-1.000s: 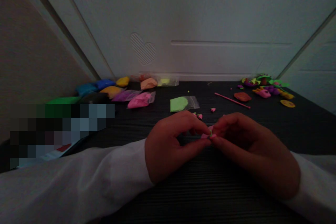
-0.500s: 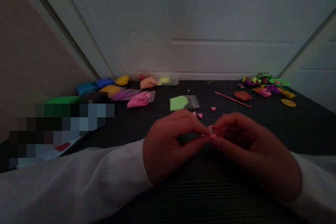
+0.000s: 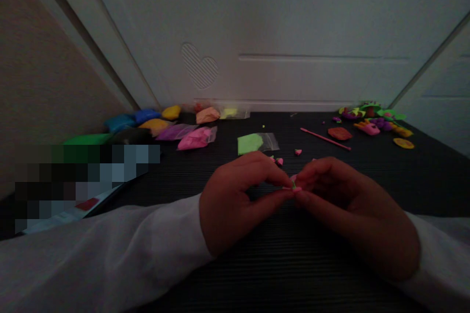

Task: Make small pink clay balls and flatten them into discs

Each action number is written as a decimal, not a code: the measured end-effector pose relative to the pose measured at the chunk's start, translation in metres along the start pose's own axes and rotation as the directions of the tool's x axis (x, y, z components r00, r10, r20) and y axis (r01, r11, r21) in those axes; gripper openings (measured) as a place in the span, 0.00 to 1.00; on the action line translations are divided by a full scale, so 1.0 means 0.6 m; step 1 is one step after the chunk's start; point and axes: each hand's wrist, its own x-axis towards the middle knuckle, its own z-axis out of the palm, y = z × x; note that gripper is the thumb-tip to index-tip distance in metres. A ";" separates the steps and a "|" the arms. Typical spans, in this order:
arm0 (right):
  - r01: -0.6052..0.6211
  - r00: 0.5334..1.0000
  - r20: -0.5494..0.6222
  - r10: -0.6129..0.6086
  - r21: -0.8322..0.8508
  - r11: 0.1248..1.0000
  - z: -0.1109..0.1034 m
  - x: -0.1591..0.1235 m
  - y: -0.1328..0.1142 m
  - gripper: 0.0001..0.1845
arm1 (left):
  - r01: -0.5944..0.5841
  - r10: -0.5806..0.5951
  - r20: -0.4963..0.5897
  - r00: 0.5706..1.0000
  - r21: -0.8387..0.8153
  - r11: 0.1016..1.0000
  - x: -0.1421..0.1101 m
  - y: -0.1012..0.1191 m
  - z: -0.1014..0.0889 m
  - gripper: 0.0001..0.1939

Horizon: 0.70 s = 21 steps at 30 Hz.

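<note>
A small pink clay piece with a thin green strip (image 3: pixel 296 189) is held between the fingertips of both hands, above the dark table (image 3: pixel 257 274). My left hand (image 3: pixel 246 200) pinches it from the left with thumb and forefinger. From the right, my right hand (image 3: pixel 356 215) grips it with its thumb and fingertips, the other fingers curled. The fingertips hide much of the piece. Just beyond the hands lie little pink and green clay bits (image 3: pixel 279 161), and another such clay bit (image 3: pixel 298 152) sits farther back.
A light green clay packet (image 3: pixel 250 144) and a pink clay packet (image 3: pixel 195 138) lie behind my left hand, with several coloured packets at the far left. A pink stick (image 3: pixel 325 139), a red clay lump (image 3: pixel 340 133) and colourful clay figures (image 3: pixel 370 128) are at the back right.
Both hands stay almost in place. The green strip between the fingertips has shifted very slightly to the left.
</note>
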 end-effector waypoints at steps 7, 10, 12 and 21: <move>0.008 1.000 0.001 -0.008 0.001 1.000 -0.001 0.003 0.000 0.07 | 0.002 -0.002 0.014 1.000 0.001 1.000 0.000 -0.001 0.001 0.04; 0.011 1.000 0.006 -0.011 0.010 1.000 -0.001 0.002 0.000 0.07 | -0.003 0.002 0.018 1.000 0.001 1.000 0.000 -0.001 0.000 0.04; 0.015 1.000 0.005 -0.015 0.008 1.000 -0.001 0.001 0.000 0.07 | -0.007 0.007 0.019 1.000 0.003 1.000 0.000 0.000 0.000 0.04; 0.022 1.000 0.006 -0.022 -0.006 1.000 0.001 0.003 -0.001 0.08 | -0.015 0.015 0.025 1.000 -0.012 1.000 0.000 -0.002 0.000 0.04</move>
